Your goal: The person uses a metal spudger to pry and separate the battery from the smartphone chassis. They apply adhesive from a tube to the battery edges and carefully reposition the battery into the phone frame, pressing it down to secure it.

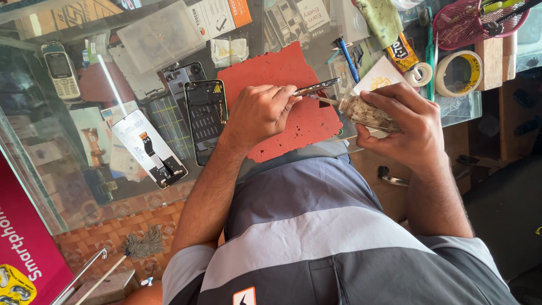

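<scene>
Red mat [282, 73] covers the counter's near edge, where we pinch a slim phone frame [316, 87] in our left hand [261, 113]. Our right hand [412, 127], closed around a small nozzle bottle [367, 113], hangs past that edge; clutter crowds the far side.

Phone repair shop (opened phones [206, 118]).

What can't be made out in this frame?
- Head view: the thin phone part held by the left hand shows edge-on. Its face is unseen, and the fingers cover one end.
- Head view: the small bottle has its base wrapped by the right hand.
- Head view: the pink basket is cut off by the top edge.
</scene>
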